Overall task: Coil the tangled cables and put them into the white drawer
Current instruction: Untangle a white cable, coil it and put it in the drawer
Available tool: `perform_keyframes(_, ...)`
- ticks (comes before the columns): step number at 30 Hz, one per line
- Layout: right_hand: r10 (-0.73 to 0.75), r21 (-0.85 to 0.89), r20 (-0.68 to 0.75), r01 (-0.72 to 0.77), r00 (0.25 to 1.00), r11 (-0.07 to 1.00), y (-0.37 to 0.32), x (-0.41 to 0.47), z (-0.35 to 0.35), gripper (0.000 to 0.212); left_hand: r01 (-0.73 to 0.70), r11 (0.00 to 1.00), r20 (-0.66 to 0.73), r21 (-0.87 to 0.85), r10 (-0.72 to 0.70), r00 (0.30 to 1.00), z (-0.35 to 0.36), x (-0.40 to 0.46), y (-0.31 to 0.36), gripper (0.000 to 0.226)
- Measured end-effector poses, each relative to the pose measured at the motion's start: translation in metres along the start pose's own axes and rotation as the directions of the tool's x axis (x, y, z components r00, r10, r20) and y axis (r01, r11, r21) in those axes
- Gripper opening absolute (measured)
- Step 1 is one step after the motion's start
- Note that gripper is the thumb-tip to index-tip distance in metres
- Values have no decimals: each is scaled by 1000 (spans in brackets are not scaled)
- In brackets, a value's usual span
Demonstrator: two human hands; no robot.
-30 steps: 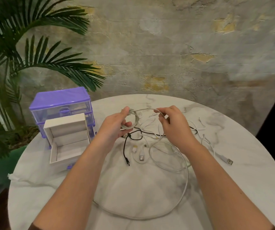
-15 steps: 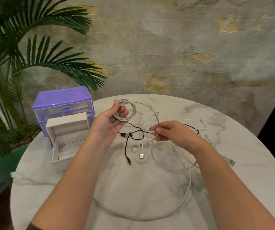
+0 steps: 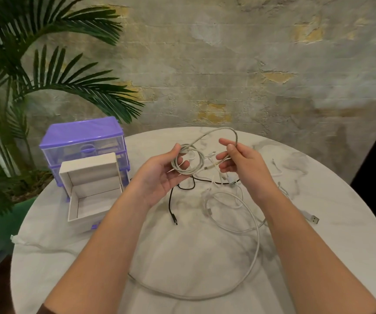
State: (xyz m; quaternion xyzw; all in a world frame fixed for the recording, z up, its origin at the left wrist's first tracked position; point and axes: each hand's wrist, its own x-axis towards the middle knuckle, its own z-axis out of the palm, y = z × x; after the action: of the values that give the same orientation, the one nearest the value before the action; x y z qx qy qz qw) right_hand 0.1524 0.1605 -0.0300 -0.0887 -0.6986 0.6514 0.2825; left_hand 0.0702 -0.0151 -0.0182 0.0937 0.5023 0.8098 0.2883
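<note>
Both hands have risen since half a second ago, and the right hand, which then pinched the cable low over the tangle, now carries a fresh arc of it up and over toward the coil. That grey-white cable is wound into a small ring of several turns, gripped by the left hand with the thumb on the ring's far side and the fingers curled through it from below. Its free length loops up from the ring and comes down into the right hand, which pinches it between thumb and fingers, the other fingers loosely spread. Both hands hover above the middle of the round marble tabletop. Beneath them lies the tangle: a black cable with its plug pointing toward the near edge, and a long white cable sweeping in a wide loop toward the near edge. A USB plug rests near the right edge. At the left edge the white drawer stands pulled out of the purple organiser, with palm fronds behind.
</note>
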Motion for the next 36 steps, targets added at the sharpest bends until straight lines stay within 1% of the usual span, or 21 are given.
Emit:
perform_keyframes(3,-6,-226,35,14,999,974,2,-2,-1,28,-17,999,-44,-36,15,999,-4,2,1,24)
perform_keyframes(4,-6,-277,46,19,999,961,3,-2,-1,28,-22,999,-54,-47,20,998,-5,3,1,24)
perform_keyframes(9,24,-346,74,3,997,938,6,-5,-2,27,-20,999,-47,-29,18,999,-5,4,-1,28)
perform_keyframes(11,49,-444,76,-10,996,896,12,-1,-3,28,-19,1000,-43,-23,18,999,-5,5,-3,29)
perform_keyframes(13,70,-559,71,-18,995,829,18,2,-4,29,-14,1000,-39,-24,13,999,-5,5,-3,28)
perform_keyframes(15,104,-581,59,-51,993,812,22,3,-6,30,-11,1000,-34,-20,11,999,-5,6,-4,25)
perform_keyframes(17,114,-555,46,-70,992,829,22,2,-6,30,-15,1000,-35,-20,14,999,-5,5,-4,24)
perform_keyframes(19,52,-551,11,-38,999,834,19,2,-5,30,-19,1000,-35,-25,19,999,-5,5,-4,22)
perform_keyframes(21,-36,-508,-49,6,998,861,16,2,-5,29,-18,1000,-31,-23,17,999,-4,5,-4,22)
perform_keyframes(23,-96,-384,-128,40,987,923,10,3,-4,29,-11,1000,-23,-22,11,1000,-4,5,-4,23)
perform_keyframes(25,-78,-156,-165,52,983,986,3,2,-3,28,-1,1000,-4,-17,1,1000,-2,4,-5,26)
perform_keyframes(26,-47,-23,-143,44,989,999,0,1,-2,27,5,1000,7,-12,-5,1000,-1,4,-5,26)
perform_keyframes(28,12,205,-38,-4,999,979,-3,-1,2,25,13,1000,21,3,-13,1000,1,3,-6,24)
perform_keyframes(30,51,338,61,-69,997,939,-4,-2,6,26,21,1000,26,8,-21,999,2,2,-7,24)
perform_keyframes(33,101,393,156,-156,983,906,-3,-4,10,29,32,999,37,5,-32,999,2,2,-7,24)
perform_keyframes(34,119,375,186,-182,975,909,-3,-5,11,30,33,999,39,-2,-33,999,1,3,-7,24)
perform_keyframes(36,156,272,232,-218,960,937,-2,-6,13,30,32,999,47,-7,-32,998,2,3,-8,25)
